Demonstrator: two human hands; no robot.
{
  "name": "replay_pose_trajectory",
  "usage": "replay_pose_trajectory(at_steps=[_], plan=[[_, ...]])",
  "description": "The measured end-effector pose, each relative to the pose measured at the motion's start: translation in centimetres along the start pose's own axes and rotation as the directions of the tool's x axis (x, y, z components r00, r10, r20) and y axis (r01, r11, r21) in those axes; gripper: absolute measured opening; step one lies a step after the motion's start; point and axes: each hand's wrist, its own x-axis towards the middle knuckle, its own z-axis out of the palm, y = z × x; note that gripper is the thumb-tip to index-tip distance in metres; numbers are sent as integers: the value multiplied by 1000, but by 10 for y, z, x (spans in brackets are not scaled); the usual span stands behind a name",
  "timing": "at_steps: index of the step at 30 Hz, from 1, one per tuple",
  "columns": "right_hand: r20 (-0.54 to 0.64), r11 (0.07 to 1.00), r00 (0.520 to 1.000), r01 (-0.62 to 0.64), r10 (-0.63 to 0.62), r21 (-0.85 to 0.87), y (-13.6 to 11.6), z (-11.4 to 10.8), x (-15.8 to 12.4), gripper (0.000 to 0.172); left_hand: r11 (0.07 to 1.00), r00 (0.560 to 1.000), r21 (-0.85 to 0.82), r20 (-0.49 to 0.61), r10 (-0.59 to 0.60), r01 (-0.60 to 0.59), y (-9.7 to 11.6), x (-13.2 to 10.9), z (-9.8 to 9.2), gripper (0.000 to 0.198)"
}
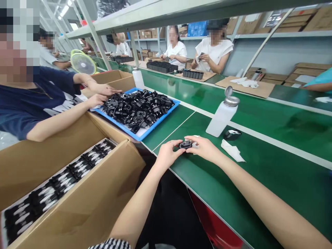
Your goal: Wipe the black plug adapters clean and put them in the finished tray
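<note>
A small black plastic part (pixel 185 144) is held between both my hands just above the green table (pixel 272 180). My left hand (pixel 167 154) pinches its left side. My right hand (pixel 204 148) grips its right side and also holds a bit of white cloth. Another black part (pixel 232 134) lies on the table to the right, beside a folded white cloth (pixel 232 151). A white dispenser bottle (pixel 222 114) with a metal cap stands just behind my hands.
A blue tray (pixel 166 116) heaped with black parts sits to the left; a co-worker's hands (pixel 102 95) reach into it. An open cardboard box (pixel 77 193) with rows of packed parts stands at lower left. Other people work across the table.
</note>
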Motion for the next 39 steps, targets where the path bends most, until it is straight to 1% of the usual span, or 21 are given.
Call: replay_pose_trajectory(at_steps=[2,4,7,9,10,12,13,15,17,19,21,23,27,29,32,35,37,39], plan=[[42,1000,999,-9,11,-30,-3,-3,2,28,993,998,116,52,-27,21,7,4,-6,30],[85,992,996,7,4,-125,-8,-8,6,24,958,991,284,117,-68,32,17,8,-12,27],[160,957,987,48,-2,-285,-18,-16,12,24,830,976,557,187,-110,-13,32,16,-19,21],[219,947,976,61,10,-316,-21,-19,14,22,759,965,648,233,-119,-62,39,21,-23,20],[248,950,969,65,13,-304,-21,-20,15,21,748,955,658,270,-122,-91,42,23,-24,20],[288,966,957,44,33,-255,-20,-21,17,20,753,928,645,348,-135,-133,47,28,-26,20],[304,972,951,18,55,-233,-19,-21,17,20,755,916,642,370,-152,-134,49,30,-27,20],[332,977,937,-38,107,-209,-18,-21,18,20,744,904,662,368,-218,-90,54,32,-26,21],[351,975,925,-76,147,-209,-19,-21,17,19,730,895,683,340,-289,-24,59,33,-25,21],[353,980,924,-89,149,-179,-21,-20,15,19,736,891,677,324,-316,14,61,29,-23,20],[328,987,936,-89,128,-132,-21,-20,13,21,754,904,657,313,-293,16,57,23,-21,20],[290,992,951,-79,104,-99,-20,-19,12,24,767,918,642,301,-260,7,48,15,-19,23],[247,992,965,-67,92,-106,-17,-15,11,28,817,961,574,252,-115,-52,27,1,-16,30],[243,992,967,-52,78,-111,-19,-12,9,28,835,967,544,246,-72,-76,23,-3,-19,30],[219,993,975,5,21,-115,-22,-5,5,22,872,955,483,288,-70,-82,19,-4,-27,25],[198,995,980,42,-23,-90,-23,1,3,17,936,962,348,267,-54,-44,11,-2,-34,26],[201,997,979,57,-43,-60,-21,3,3,20,972,969,235,236,-69,12,5,0,-35,33],[191,994,980,79,-63,-78,-19,3,3,26,980,972,189,215,-97,56,1,2,-35,37]])
